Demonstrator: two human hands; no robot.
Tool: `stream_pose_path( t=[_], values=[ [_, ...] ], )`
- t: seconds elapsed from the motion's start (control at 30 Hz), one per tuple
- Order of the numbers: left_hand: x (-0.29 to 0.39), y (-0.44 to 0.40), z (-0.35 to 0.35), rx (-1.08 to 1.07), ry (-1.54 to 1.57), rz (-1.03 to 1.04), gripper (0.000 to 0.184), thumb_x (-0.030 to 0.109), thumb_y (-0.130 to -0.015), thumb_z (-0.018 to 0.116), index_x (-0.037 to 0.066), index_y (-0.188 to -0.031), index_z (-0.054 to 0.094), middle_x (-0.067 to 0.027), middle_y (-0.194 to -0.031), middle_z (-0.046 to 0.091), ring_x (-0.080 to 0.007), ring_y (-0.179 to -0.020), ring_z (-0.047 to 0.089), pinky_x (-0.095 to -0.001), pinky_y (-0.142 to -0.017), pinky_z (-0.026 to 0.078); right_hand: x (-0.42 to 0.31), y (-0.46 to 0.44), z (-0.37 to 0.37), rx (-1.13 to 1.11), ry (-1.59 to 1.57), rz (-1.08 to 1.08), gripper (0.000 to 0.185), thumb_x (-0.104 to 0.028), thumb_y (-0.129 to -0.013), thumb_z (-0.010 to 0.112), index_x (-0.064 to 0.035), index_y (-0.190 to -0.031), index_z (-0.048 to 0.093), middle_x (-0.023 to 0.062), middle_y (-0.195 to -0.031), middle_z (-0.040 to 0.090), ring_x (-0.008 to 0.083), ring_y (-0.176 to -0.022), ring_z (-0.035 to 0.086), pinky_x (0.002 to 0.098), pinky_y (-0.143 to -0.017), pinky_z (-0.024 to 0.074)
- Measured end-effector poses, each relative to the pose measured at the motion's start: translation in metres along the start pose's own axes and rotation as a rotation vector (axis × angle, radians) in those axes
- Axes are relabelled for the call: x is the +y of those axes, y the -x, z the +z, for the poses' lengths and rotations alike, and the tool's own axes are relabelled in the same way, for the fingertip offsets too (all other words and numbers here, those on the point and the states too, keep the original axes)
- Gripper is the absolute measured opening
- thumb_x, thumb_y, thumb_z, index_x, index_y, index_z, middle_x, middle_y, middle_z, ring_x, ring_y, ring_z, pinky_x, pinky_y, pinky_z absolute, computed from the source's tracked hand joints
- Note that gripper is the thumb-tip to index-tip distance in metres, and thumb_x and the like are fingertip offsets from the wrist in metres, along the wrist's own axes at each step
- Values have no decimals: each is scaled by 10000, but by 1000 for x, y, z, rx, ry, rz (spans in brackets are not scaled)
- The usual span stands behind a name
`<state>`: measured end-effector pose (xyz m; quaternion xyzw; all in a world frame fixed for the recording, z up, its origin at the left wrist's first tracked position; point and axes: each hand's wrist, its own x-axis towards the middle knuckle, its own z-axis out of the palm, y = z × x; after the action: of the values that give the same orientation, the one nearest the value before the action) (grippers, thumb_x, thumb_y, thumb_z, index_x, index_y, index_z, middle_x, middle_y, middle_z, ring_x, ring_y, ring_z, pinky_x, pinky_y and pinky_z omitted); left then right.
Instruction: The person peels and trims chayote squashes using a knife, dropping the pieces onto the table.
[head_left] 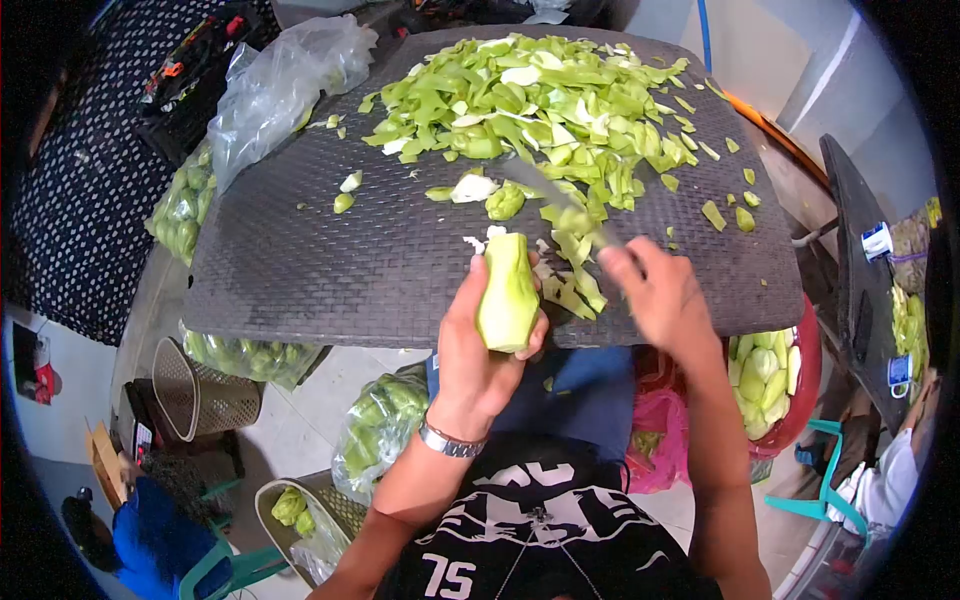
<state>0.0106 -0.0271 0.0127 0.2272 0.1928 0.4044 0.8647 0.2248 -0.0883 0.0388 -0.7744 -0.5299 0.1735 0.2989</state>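
Note:
Upright in my left hand (478, 345) is a peeled, pale green chayote (507, 295), with my fingers closed around its lower part and its far end toward the table. To its right, my right hand (655, 290) grips a knife (548, 188), blurred by motion, its blade pointing up and left over the table and apart from the chayote. Green peel strips (575, 255) lie just beyond my hands. A small chayote piece (505, 201) and a white scrap (473, 188) rest near the blade.
A big heap of peelings (540, 95) covers the far part of the dark woven table (290, 260). Below the right edge stands a red basin (810, 370) of peeled chayotes. Bags of chayotes (380, 425) and a plastic bin (265, 500) sit on the left; people sit at both sides.

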Motion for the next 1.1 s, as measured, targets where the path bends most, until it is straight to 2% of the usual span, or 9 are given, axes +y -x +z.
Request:
stream_pose_path(
  t=[0.23,0.33,0.47,0.57,0.67,0.7,0.83,1.03,1.1],
  values=[
    [-7,-8,-1,112,-62,8,528,527,-1080,500,67,-1316,603,-61,-1125,678,-202,-937,691,-324,-691,543,-35,36,3,-141,27,-246,563,-613,-947,658,-55,-980,597,240,-696,667,462,-727,707,552,-669,545],
    [-12,-10,-6,121,-2,-17,557,498,-1067,534,35,-1368,608,-94,-1215,698,-201,-1058,697,-373,-950,564,-34,41,18,-119,118,-361,592,-643,-920,670,-61,-1000,596,220,-723,695,452,-721,718,555,-682,553],
    [-10,-7,7,200,-32,-28,552,497,-1066,531,31,-1351,609,-97,-1142,698,-199,-922,695,-323,-758,585,-29,33,17,-112,177,-410,606,-661,-903,677,-72,-1016,596,209,-730,705,449,-714,720,555,-685,556],
    [-3,-1,-21,17,-49,-143,528,491,-1080,496,41,-1340,588,-102,-1065,680,-201,-749,645,-250,-514,481,-14,18,14,-58,244,-372,599,-663,-904,674,-80,-1020,598,211,-733,705,446,-716,721,555,-688,557],
    [9,3,-9,68,-30,-173,474,490,-1099,453,75,-1264,613,-96,-1026,668,-180,-661,562,-242,-451,340,15,-1,6,34,221,-187,575,-639,-928,658,-67,-967,613,239,-729,685,476,-698,691,567,-669,532],
    [14,6,-14,-9,19,-199,476,485,-1100,458,65,-1264,610,-103,-1016,672,-202,-702,605,-269,-501,432,27,-9,1,82,185,-91,572,-631,-935,655,-60,-951,615,246,-725,678,485,-693,681,568,-660,524],
    [9,7,-6,247,-114,-72,499,492,-1094,471,46,-1272,607,-116,-1055,685,-224,-821,661,-328,-611,532,34,-16,-14,104,105,114,534,-571,-956,669,-40,-917,617,260,-711,653,504,-672,654,560,-614,500],
    [-14,-6,-10,336,22,108,495,489,-1063,547,74,-1324,615,-127,-1155,705,-266,-1039,686,-415,-848,593,-38,42,-1,-129,9,-311,550,-571,-929,709,-35,-955,585,217,-716,682,447,-673,699,537,-607,532],
    [-9,-3,-15,144,2,-20,492,498,-1037,605,78,-1291,629,-89,-1152,701,-221,-1041,695,-400,-888,585,-43,51,14,-76,115,-391,589,-621,-898,712,-49,-957,587,197,-749,711,445,-713,718,542,-666,552]
  ],
)
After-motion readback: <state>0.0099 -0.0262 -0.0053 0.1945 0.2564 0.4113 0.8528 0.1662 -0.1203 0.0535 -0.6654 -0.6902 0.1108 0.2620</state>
